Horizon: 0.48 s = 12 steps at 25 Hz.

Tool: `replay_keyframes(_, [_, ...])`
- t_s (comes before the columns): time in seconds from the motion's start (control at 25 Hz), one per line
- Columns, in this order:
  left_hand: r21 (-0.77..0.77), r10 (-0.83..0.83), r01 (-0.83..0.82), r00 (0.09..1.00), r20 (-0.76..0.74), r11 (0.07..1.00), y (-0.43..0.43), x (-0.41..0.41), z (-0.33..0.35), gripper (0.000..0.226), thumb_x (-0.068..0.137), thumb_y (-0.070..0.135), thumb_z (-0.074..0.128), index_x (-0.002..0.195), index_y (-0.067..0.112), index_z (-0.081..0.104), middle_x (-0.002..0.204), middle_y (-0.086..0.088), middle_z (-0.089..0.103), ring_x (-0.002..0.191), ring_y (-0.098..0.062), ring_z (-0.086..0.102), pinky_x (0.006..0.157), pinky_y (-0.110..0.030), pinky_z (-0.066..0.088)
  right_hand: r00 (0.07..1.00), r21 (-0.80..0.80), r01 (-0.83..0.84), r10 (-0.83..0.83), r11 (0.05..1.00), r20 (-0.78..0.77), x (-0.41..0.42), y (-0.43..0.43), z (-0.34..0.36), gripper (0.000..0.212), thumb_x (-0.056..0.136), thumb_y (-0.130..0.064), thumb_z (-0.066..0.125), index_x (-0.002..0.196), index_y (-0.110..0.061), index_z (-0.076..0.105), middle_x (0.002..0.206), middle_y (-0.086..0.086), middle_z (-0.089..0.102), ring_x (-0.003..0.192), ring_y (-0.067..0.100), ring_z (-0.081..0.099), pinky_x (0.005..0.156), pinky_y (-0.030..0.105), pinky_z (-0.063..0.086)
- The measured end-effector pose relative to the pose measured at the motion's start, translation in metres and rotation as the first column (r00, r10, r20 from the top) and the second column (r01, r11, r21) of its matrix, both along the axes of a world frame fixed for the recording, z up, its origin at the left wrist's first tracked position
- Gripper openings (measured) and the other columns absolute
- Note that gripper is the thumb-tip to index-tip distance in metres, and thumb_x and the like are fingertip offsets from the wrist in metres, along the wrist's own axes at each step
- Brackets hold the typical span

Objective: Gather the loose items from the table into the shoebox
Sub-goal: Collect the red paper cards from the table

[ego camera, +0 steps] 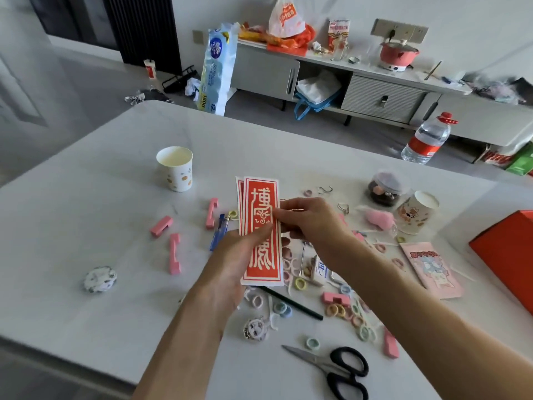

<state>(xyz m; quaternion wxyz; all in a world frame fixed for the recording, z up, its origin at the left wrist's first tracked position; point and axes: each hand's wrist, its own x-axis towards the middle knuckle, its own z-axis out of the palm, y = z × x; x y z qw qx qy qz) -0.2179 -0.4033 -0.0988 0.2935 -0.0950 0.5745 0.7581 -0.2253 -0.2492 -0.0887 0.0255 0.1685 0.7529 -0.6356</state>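
Note:
Above the middle of the white table (86, 197), both hands hold a small stack of red paper strips (261, 209) with white borders and characters. My left hand (230, 264) grips the stack from below and behind, thumb on the front. My right hand (305, 220) pinches its right edge. The orange shoebox (507, 252) stands at the table's right edge. Loose items lie around: pink blocks (161, 225), a blue lighter (218, 230), several pastel hair rings (337, 310), black scissors (340, 368), a black pencil (294, 303) and a pink booklet (429, 269).
A paper cup (175, 168) stands at the back left, a second cup (416, 212) and a clear jar (385, 187) at the back right. A round patterned pad (100, 279) lies at the left. A water bottle (427, 140) stands on the floor beyond.

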Motion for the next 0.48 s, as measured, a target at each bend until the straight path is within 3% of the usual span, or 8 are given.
replay_keyframes(0.12, [0.022,0.038,-0.038,0.999,0.008,0.999,-0.001,-0.004,0.0,0.016,0.093,0.016,0.064,0.105,0.007,0.069,0.095,-0.018,0.076,0.086,-0.036,0.074,0.085,-0.046,0.059,1.0,0.205,-0.014,0.018,0.979,-0.015,-0.012,0.002,-0.005,0.007,0.086,-0.028,0.071,0.085,-0.021,0.071,0.069,-0.008,0.072,0.054,-0.001,0.061,0.044,0.01,0.042])
replay_keyframes(0.2, [0.039,0.052,-0.053,0.998,0.027,0.998,-0.004,-0.006,0.0,0.014,0.095,0.014,0.06,0.105,0.007,0.067,0.092,-0.017,0.076,0.079,-0.031,0.075,0.077,-0.043,0.061,0.997,0.443,0.021,0.015,0.897,-0.077,-0.025,0.014,-0.012,0.005,0.088,-0.027,0.068,0.089,-0.023,0.07,0.077,-0.008,0.073,0.062,0.003,0.064,0.048,0.012,0.042])
replay_keyframes(0.28, [0.071,0.082,-0.086,0.995,0.055,0.994,-0.007,-0.008,-0.001,0.017,0.096,0.015,0.058,0.109,0.007,0.066,0.09,-0.015,0.076,0.073,-0.027,0.075,0.071,-0.04,0.062,0.992,0.803,-0.038,0.121,0.594,-0.042,-0.043,0.036,-0.021,0.022,0.088,-0.027,0.067,0.11,-0.022,0.066,0.102,-0.006,0.071,0.086,0.012,0.066,0.064,0.019,0.044])
replay_keyframes(0.36, [0.101,0.117,-0.127,0.989,0.094,0.987,-0.009,-0.01,-0.002,0.021,0.096,0.02,0.059,0.111,0.007,0.066,0.087,-0.013,0.076,0.069,-0.026,0.073,0.067,-0.04,0.062,0.962,0.92,-0.231,0.217,0.317,0.167,-0.058,0.059,-0.035,0.041,0.089,-0.03,0.065,0.128,-0.021,0.054,0.12,0.001,0.064,0.099,0.02,0.064,0.075,0.028,0.048])
replay_keyframes(0.4, [0.113,0.134,-0.146,0.985,0.106,0.983,-0.01,-0.012,-0.003,0.023,0.095,0.022,0.06,0.111,0.007,0.066,0.084,-0.012,0.076,0.067,-0.025,0.073,0.064,-0.039,0.061,0.938,0.912,-0.31,0.244,0.268,0.248,-0.062,0.066,-0.042,0.038,0.091,-0.03,0.063,0.126,-0.022,0.053,0.12,0.004,0.062,0.093,0.02,0.064,0.073,0.029,0.051])
replay_keyframes(0.48, [0.13,0.16,-0.175,0.98,0.122,0.976,-0.01,-0.015,-0.004,0.024,0.095,0.026,0.06,0.108,0.006,0.067,0.08,-0.011,0.075,0.062,-0.023,0.071,0.059,-0.036,0.061,0.917,0.921,-0.338,0.288,0.195,0.276,-0.064,0.073,-0.059,0.02,0.094,-0.028,0.056,0.113,-0.023,0.055,0.108,0.004,0.062,0.072,0.015,0.062,0.054,0.024,0.045])
